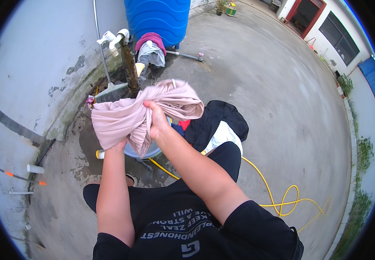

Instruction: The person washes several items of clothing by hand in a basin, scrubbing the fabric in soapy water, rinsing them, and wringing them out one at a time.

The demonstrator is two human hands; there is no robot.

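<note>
A pale pink cloth [117, 118], bunched and folded, is held up in both hands above a light-coloured basin [156, 152]. My right hand [157, 120] grips its gathered middle, the thumb lying on top. Under the cloth's lower left part is my left hand [119, 146]; its fingers are mostly hidden by the fabric. Beyond my right hand, the cloth's far end forms a loose roll. The basin shows only in part beneath the cloth and between my forearms.
Dark clothes [220, 117] and a white cloth [224, 135] lie right of the basin. A yellow hose [265, 178] loops over the concrete. Ahead stand a pipe with a white tap [114, 40], a broom [112, 91] and a blue tank [158, 19]; more cloths [151, 48] hang near it.
</note>
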